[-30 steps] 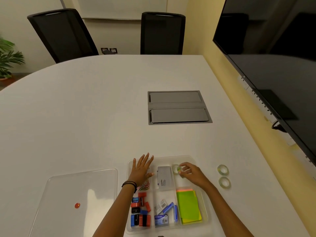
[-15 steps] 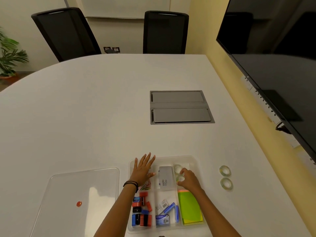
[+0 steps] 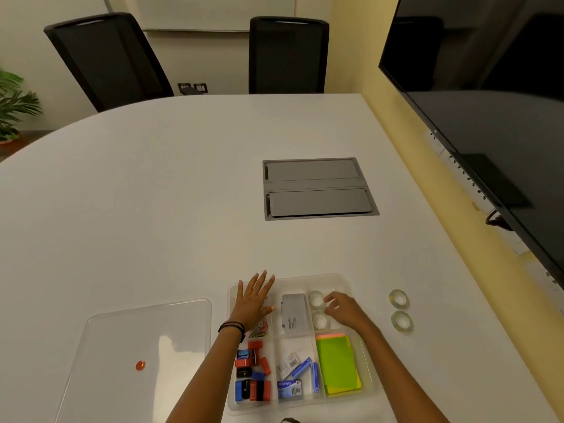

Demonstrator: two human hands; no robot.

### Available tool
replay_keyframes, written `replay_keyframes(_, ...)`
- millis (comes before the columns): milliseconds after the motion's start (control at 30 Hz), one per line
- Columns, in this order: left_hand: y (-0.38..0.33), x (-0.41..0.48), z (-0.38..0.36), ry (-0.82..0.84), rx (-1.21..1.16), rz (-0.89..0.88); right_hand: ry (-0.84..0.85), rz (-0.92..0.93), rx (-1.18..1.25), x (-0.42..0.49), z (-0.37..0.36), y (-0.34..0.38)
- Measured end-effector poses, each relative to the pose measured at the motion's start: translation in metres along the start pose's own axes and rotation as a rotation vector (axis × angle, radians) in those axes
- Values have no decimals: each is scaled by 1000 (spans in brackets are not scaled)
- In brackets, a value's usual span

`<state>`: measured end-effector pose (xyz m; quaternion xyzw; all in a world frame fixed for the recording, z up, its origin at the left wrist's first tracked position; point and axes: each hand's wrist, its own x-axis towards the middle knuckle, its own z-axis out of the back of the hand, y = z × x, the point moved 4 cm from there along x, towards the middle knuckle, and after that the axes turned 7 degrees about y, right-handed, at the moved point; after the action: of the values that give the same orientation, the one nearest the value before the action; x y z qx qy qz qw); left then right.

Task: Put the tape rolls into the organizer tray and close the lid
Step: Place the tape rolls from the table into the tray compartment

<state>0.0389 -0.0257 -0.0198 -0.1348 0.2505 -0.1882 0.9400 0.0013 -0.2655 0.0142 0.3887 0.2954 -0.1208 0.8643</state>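
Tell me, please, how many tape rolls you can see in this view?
4: two tape rolls in the tray's far-right compartment, two on the table right of the tray. The right hand may hide more.

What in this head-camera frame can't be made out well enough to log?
- Right hand: its fingers curl over the tray corner, so a grip on a tape roll cannot be confirmed.
- Paper clips: mostly hidden under the left hand.
- Lid: near end cut off by the bottom edge.
- Small boxes: print too small to read fully.
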Motion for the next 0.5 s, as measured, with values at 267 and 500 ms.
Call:
replay_keyframes(267, 1, 1, -1, 0, 17, 3, -238, 65, 372, -26, 72, -26)
replay_keyframes(500, 1, 2, -1, 6, 20, 3, -407, -159, 283, -35, 86, -96)
